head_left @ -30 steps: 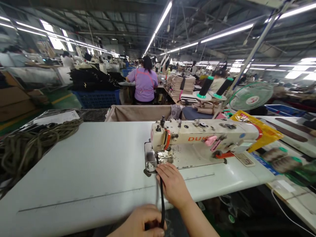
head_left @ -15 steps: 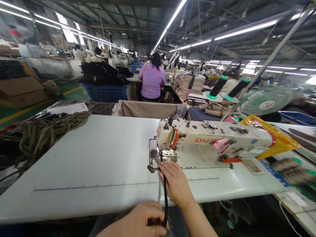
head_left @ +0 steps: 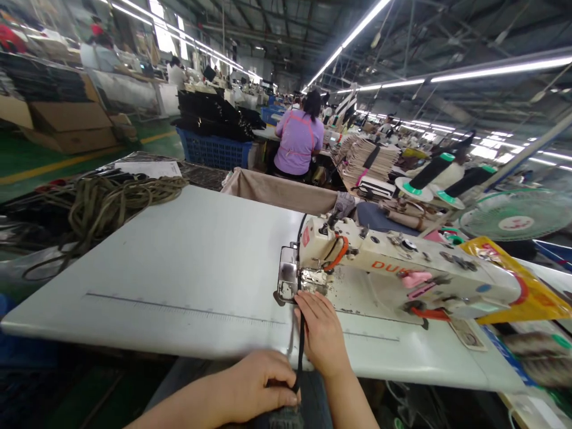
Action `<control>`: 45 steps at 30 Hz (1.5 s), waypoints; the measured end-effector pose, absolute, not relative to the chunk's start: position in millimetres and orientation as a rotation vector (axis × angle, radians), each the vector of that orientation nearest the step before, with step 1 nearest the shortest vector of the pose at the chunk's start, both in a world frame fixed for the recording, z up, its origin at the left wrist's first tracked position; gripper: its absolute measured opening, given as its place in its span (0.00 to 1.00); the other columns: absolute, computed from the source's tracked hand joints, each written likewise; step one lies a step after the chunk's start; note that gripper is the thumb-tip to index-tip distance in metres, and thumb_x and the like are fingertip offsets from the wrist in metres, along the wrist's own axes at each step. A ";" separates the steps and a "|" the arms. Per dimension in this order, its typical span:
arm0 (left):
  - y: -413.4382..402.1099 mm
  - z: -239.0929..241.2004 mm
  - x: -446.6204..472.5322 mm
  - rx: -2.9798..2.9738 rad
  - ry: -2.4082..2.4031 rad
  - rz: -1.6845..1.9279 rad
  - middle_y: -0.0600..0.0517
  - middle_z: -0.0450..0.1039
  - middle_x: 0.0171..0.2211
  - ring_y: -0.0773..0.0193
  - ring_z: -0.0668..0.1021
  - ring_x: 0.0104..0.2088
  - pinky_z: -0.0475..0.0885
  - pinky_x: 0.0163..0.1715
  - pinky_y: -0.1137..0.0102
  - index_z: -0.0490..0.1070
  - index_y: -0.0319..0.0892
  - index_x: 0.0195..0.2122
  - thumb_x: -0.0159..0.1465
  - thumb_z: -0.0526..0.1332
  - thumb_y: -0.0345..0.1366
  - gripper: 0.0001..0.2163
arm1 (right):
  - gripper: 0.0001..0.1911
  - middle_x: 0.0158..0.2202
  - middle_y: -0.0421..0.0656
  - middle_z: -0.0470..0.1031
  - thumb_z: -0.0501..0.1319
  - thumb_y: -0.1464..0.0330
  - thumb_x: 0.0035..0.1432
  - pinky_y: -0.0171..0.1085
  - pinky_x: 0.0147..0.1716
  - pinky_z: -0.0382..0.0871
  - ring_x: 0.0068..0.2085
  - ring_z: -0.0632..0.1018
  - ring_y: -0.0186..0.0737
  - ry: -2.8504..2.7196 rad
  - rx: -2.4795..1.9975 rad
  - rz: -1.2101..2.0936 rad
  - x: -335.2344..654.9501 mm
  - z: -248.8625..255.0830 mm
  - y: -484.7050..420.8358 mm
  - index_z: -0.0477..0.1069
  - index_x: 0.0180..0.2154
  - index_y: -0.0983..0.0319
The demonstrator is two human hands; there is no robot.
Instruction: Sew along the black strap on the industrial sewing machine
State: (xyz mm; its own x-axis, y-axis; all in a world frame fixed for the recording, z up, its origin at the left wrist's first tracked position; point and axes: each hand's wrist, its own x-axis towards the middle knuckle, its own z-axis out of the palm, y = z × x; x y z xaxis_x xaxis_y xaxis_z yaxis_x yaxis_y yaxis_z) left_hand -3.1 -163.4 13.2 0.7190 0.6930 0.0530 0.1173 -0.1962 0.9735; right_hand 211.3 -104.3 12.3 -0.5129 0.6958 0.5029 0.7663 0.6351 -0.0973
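Note:
A narrow black strap [head_left: 301,342] runs from the table's front edge up under the presser foot of a cream sewing machine [head_left: 402,268]. My left hand [head_left: 254,387] grips the strap's near end just below the table edge. My right hand [head_left: 322,333] lies flat on the white table [head_left: 179,268], fingers beside the strap and touching the metal needle plate [head_left: 288,280]. More black strap comes out behind the machine head and hangs over the table's far edge.
A heap of olive cord [head_left: 111,199] lies at the table's left. Thread cones [head_left: 429,173] and a green fan [head_left: 518,217] stand at the back right, a yellow bag [head_left: 527,286] beside the machine. A person in a purple top [head_left: 297,140] sits ahead, near a blue crate [head_left: 214,152].
My head has turned, so the view has swung and the table sits more to the right. Both hands keep their hold and place on the strap; more strap shows behind the machine.

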 end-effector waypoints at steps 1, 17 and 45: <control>-163.4 12.5 -2.8 1.711 0.657 0.605 0.50 0.77 0.31 0.60 0.77 0.34 0.69 0.38 0.68 0.84 0.44 0.36 0.71 0.58 0.64 0.28 | 0.20 0.61 0.51 0.80 0.55 0.71 0.77 0.54 0.68 0.72 0.62 0.80 0.48 -2.355 -1.140 -0.183 211.5 12.4 -104.2 0.75 0.64 0.60; -162.1 -9.0 1.0 1.647 0.491 0.696 0.53 0.68 0.26 0.64 0.70 0.28 0.64 0.30 0.70 0.79 0.43 0.30 0.62 0.68 0.67 0.28 | 0.17 0.61 0.49 0.80 0.55 0.69 0.79 0.55 0.64 0.72 0.60 0.81 0.50 -2.378 -1.054 -0.298 215.8 6.9 -97.7 0.74 0.63 0.61; -165.0 -12.2 0.7 1.663 0.499 0.714 0.52 0.70 0.26 0.63 0.71 0.29 0.64 0.32 0.69 0.77 0.44 0.30 0.65 0.65 0.67 0.28 | 0.16 0.60 0.48 0.82 0.57 0.70 0.78 0.54 0.65 0.71 0.59 0.82 0.48 -2.356 -1.065 -0.303 214.4 7.3 -98.1 0.75 0.62 0.60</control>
